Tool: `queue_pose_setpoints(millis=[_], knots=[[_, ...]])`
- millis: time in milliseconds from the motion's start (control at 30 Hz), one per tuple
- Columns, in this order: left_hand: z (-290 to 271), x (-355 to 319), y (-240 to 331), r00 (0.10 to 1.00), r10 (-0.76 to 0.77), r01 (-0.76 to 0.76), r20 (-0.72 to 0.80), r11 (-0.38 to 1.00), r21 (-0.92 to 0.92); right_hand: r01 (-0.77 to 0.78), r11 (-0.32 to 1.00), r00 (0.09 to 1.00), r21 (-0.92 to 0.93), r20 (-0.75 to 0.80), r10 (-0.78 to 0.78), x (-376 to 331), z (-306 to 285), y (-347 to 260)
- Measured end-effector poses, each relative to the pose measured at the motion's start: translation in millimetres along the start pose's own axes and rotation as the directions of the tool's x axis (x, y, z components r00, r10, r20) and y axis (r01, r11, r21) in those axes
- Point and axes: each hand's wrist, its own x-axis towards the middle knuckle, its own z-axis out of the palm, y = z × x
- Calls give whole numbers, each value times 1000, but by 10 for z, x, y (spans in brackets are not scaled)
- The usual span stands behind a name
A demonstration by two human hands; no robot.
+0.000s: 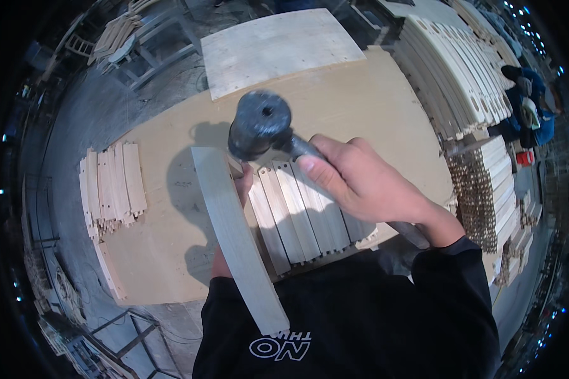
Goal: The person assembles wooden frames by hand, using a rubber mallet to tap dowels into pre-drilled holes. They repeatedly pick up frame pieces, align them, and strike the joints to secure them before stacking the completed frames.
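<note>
My right hand (376,180) is closed round the handle of a dark mallet (261,123). The mallet's round head is raised near the upper end of a long pale wooden board (234,237); I cannot tell whether they touch. The board is tilted upright in front of my body, its lower end against my black shirt. Behind it is my left hand (243,183), gripping the board, with fingertips showing past its right edge and the rest hidden. Just right of the board, a row of wooden slats (291,211) with small end holes lies on the worktable (164,252), partly in shadow.
Another pile of slats (114,183) lies at the table's left edge. A large pale panel (278,47) rests at the far edge. Tall stacks of wooden parts (452,76) and cut pieces (480,189) stand on the right. Another person (531,107) is at the far right.
</note>
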Motion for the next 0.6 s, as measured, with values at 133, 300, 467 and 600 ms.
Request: queue_pose_setpoints(millis=[133, 300, 467, 600], knots=[[48, 110, -420, 967, 164, -167, -197, 986, 4, 153, 988, 984, -5, 87, -152, 218, -88, -541], [383, 275, -653, 890, 355, -350, -286, 934, 70, 402, 887, 897, -226, -96, -431, 431, 209, -587], [492, 400, -1205, 784, 504, -437, -362, 863, 253, -5, 966, 959, -259, 272, 78, 417, 239, -632], [313, 993, -1197, 903, -7, -356, -429, 546, -759, -64, 903, 992, -425, -128, 11, 96, 384, -405]])
